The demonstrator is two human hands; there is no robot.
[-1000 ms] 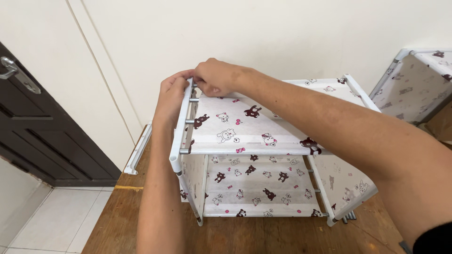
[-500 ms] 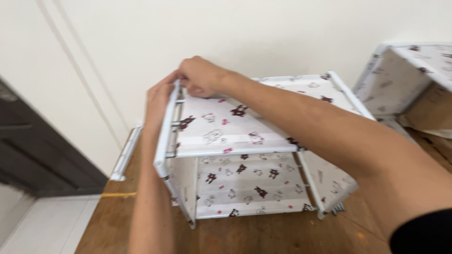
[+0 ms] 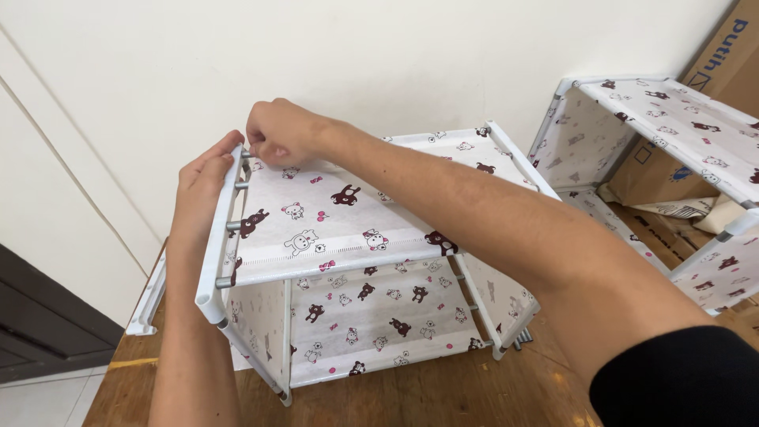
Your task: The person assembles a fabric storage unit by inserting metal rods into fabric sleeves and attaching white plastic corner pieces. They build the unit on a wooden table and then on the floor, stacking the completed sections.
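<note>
A small rack of white plastic bars and grey metal tubes stands on a wooden table (image 3: 443, 395). White fabric printed with brown bears and pink marks covers its shelves (image 3: 332, 221). My left hand (image 3: 198, 190) lies flat against the outside of the white side bar (image 3: 221, 229) at the rack's upper left. My right hand (image 3: 277, 130) reaches across the top shelf and pinches at the far left corner, where a grey tube end meets the bar. My right forearm crosses over the shelf.
A second rack (image 3: 664, 134) in the same fabric stands at the right with brown cardboard boxes (image 3: 727, 55) behind it. A loose white plastic bar (image 3: 146, 296) lies at the table's left edge. A cream wall is behind; a dark door (image 3: 39, 332) is lower left.
The view has shifted and come closer. My right hand has moved a little left to the rack's far left corner; my left hand stays on the side bar.
</note>
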